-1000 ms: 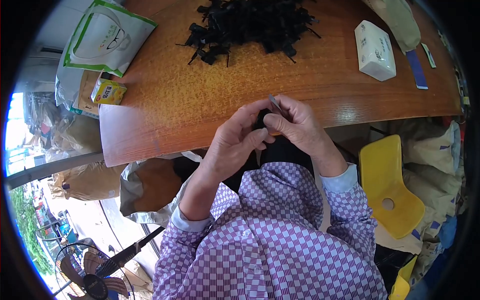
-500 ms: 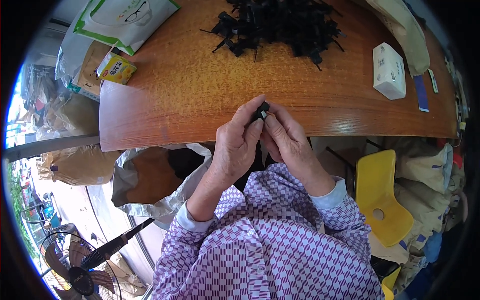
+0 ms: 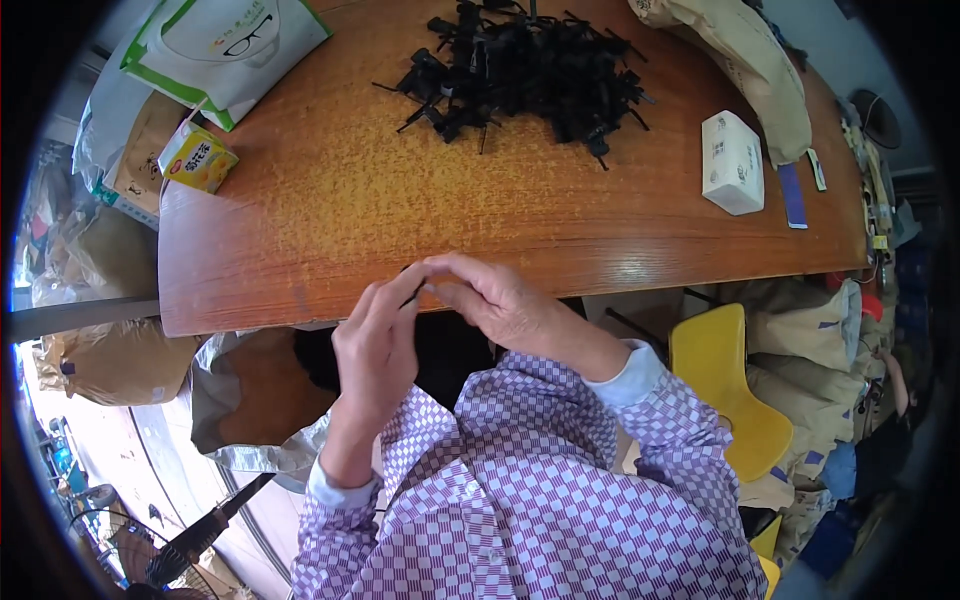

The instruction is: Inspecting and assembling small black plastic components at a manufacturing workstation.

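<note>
Across the upper half: wooden table (image 3: 330, 225), front edge running just beyond the lap. Right of the body, yellow chair (image 3: 710, 390). Under the table's left part, gaping silver sack (image 3: 255, 390), brown inside. On the table: paper sack (image 3: 750, 70) far right, white bag (image 3: 230, 60) with green trim at left, pile of black parts (image 3: 530, 85) far side middle, tissue pack (image 3: 732, 165) right of the pile.

Hands: both at the table's front edge. Left hand (image 3: 375, 350) stands with fingers pointing up and away; right hand (image 3: 510, 305) comes across from the right, fingertips meeting the left's.

Smallest item: black piece (image 3: 411, 297), between the fingertips of the 2 hands, well apart from the pile. Left fingers look closed around it. Right thumb and fingertips are up against it; can't make out if they pinch or only brace, since only a dark sliver shows.

Change vs 0.5 s ago: hands have swung left and the right wrist is more crosswise. Piece was in plain view then, mostly covered now. My read: handling continues, piece not set down; pile looks the same.
</note>
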A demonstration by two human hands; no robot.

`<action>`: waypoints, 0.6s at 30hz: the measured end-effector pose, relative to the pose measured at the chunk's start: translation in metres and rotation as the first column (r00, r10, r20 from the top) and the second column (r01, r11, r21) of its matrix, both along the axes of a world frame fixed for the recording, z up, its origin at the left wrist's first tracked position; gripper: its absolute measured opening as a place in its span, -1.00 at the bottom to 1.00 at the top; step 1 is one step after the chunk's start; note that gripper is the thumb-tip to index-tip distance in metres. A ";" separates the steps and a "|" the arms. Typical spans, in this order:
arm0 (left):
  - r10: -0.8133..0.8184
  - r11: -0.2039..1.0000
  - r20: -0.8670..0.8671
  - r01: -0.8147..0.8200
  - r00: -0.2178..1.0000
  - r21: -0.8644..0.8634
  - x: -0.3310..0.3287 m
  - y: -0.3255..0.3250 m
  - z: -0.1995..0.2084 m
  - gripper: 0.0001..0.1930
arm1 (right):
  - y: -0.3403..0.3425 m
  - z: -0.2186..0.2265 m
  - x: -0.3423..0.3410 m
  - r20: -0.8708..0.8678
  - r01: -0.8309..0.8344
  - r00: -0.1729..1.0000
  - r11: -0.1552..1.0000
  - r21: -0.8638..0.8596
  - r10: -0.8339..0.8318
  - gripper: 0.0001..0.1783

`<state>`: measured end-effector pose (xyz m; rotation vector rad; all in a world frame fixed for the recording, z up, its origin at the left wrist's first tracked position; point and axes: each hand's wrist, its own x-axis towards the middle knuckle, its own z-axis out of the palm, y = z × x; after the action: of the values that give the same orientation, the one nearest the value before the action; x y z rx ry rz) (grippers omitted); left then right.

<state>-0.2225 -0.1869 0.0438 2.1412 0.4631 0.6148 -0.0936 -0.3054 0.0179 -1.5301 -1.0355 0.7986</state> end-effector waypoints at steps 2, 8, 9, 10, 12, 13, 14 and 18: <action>0.100 0.994 -0.047 -0.098 0.994 0.037 -0.036 0.017 -0.008 -0.69 | -0.014 0.013 0.027 0.353 0.211 0.922 0.970 -0.120 -0.157 -0.63; 0.238 0.934 -0.482 -0.062 0.843 0.353 -0.119 0.058 -0.014 -0.67 | -0.058 -0.006 0.135 0.860 0.691 0.404 0.720 -0.064 -0.312 -0.68; 0.244 0.931 -0.486 -0.062 0.839 0.360 -0.119 0.055 -0.011 -0.67 | -0.056 -0.007 0.138 0.915 0.680 0.313 0.732 -0.030 -0.253 -0.71; 0.281 0.915 -0.570 -0.037 0.772 0.401 -0.117 0.050 -0.007 -0.65 | -0.055 -0.007 0.139 0.888 0.693 0.378 0.716 -0.084 -0.261 -0.79; 0.277 0.921 -0.592 -0.033 0.757 0.389 -0.113 0.049 -0.003 -0.65 | -0.063 -0.005 0.137 0.837 0.668 0.432 0.742 -0.047 -0.337 -0.81; 0.182 0.980 -0.521 -0.108 0.834 0.169 -0.105 0.050 -0.005 -0.64 | -0.067 -0.003 0.133 0.781 0.647 0.479 0.762 -0.007 -0.400 -0.83; 0.118 0.985 -0.424 -0.161 0.898 -0.065 -0.097 0.046 -0.005 -0.63 | -0.067 0.000 0.126 0.773 0.638 0.491 0.770 -0.005 -0.401 -0.83; -0.183 0.587 -0.012 0.099 0.983 -0.803 -0.008 0.000 0.020 -0.34 | -0.075 0.007 0.086 0.271 0.454 0.866 0.888 -0.071 -0.421 -0.84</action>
<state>-0.2308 -0.1868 0.0634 1.2995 0.4907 0.1349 -0.0075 -0.3800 0.0244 -1.9275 -0.7699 0.3639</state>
